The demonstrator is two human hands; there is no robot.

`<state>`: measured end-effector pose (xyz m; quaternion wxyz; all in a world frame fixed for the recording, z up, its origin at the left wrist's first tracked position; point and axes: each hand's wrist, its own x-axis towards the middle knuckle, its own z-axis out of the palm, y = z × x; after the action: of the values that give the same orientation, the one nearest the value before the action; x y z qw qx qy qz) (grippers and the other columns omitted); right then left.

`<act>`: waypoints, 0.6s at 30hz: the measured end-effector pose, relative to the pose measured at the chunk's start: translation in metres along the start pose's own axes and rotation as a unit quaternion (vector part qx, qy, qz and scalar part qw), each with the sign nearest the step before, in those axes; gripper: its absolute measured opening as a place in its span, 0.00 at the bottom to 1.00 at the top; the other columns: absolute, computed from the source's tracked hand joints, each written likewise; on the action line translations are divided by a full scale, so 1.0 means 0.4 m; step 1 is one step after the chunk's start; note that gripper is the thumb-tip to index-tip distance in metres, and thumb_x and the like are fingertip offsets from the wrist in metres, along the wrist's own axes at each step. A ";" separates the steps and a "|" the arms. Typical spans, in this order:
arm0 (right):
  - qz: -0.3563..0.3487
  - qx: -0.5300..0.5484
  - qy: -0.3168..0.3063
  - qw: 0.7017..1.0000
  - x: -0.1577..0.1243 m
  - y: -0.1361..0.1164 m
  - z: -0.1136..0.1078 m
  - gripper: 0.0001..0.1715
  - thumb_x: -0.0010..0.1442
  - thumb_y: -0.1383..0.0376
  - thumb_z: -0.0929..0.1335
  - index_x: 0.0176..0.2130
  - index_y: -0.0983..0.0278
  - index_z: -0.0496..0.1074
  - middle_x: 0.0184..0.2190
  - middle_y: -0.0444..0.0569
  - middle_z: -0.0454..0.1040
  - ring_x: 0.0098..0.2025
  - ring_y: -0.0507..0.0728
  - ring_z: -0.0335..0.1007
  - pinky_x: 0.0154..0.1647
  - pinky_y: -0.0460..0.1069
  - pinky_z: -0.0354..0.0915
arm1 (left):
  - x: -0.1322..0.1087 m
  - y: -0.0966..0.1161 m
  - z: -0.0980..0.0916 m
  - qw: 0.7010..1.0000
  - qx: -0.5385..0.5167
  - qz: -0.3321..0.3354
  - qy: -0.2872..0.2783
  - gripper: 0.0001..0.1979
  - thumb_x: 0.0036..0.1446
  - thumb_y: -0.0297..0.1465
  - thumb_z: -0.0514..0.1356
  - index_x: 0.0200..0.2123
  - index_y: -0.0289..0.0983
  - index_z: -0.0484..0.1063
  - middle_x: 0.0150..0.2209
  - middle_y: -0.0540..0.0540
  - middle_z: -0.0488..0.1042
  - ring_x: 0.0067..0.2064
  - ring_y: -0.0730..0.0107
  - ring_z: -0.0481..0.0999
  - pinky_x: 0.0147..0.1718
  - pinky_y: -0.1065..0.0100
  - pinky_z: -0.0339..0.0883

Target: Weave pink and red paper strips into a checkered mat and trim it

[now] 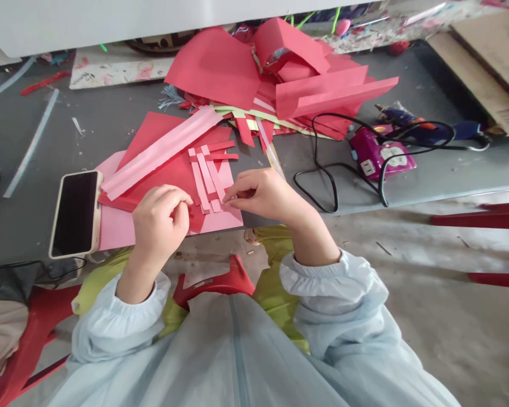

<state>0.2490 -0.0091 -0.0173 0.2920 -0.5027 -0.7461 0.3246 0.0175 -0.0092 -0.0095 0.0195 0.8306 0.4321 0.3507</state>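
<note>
Pink paper strips [198, 180] lie side by side with red paper strips [220, 157] crossing over and under them near the top. Another short red piece shows between the pink strips lower down. My right hand [263, 193] pinches thumb and forefinger at the lower right of this weave, on a paper strip whose end is mostly covered. Left of the weave, my left hand [161, 217] is closed with fingers curled; what it holds, if anything, is hidden. Red sheets [152, 141] and a pink sheet [114, 229] lie underneath, with a long folded pink strip [161, 152] across them.
A phone [76, 215] lies left of the sheets. Behind are piled red papers [216, 65]. To the right, a black cord [318, 164] loops around a purple power socket [382, 150] and a blue glue gun [428, 127]. Cardboard [483, 68] stands at far right.
</note>
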 end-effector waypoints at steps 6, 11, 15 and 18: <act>0.019 -0.027 -0.035 0.999 -0.002 -0.003 -0.007 0.09 0.51 0.63 0.77 0.33 0.65 0.83 0.25 0.46 0.75 0.26 0.50 0.64 0.31 0.47 0.58 | 0.004 0.002 -0.015 0.998 0.041 -0.028 -0.045 0.12 0.55 0.19 0.54 0.30 0.39 0.75 0.31 0.50 0.81 0.35 0.68 0.79 0.33 0.68 0.70; 0.015 -0.043 0.034 0.998 -0.005 0.005 -0.030 0.10 0.57 0.60 0.74 0.35 0.64 0.81 0.26 0.46 0.75 0.28 0.51 0.66 0.31 0.47 0.59 | -0.002 0.015 -0.018 0.995 0.064 0.016 -0.074 0.09 0.58 0.21 0.56 0.34 0.37 0.75 0.32 0.48 0.81 0.35 0.65 0.79 0.34 0.65 0.73; 0.028 -0.132 0.044 0.990 -0.011 0.013 -0.039 0.07 0.57 0.64 0.74 0.36 0.64 0.81 0.33 0.50 0.77 0.33 0.54 0.70 0.34 0.49 0.62 | -0.010 0.037 -0.012 0.986 0.021 0.134 -0.093 0.11 0.58 0.20 0.57 0.41 0.35 0.75 0.39 0.43 0.82 0.40 0.62 0.79 0.43 0.60 0.77; 0.018 -0.164 0.036 0.986 -0.013 0.017 -0.036 0.08 0.58 0.64 0.74 0.39 0.63 0.82 0.36 0.51 0.77 0.37 0.57 0.72 0.39 0.51 0.64 | -0.025 0.061 0.007 0.970 -0.012 0.219 -0.105 0.15 0.59 0.20 0.57 0.48 0.34 0.74 0.48 0.41 0.81 0.49 0.59 0.80 0.48 0.57 0.77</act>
<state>0.2655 -0.0095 -0.0143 0.2266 -0.5684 -0.7691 0.1844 0.0324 -0.0310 -0.0091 -0.0024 0.9371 0.2307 0.2620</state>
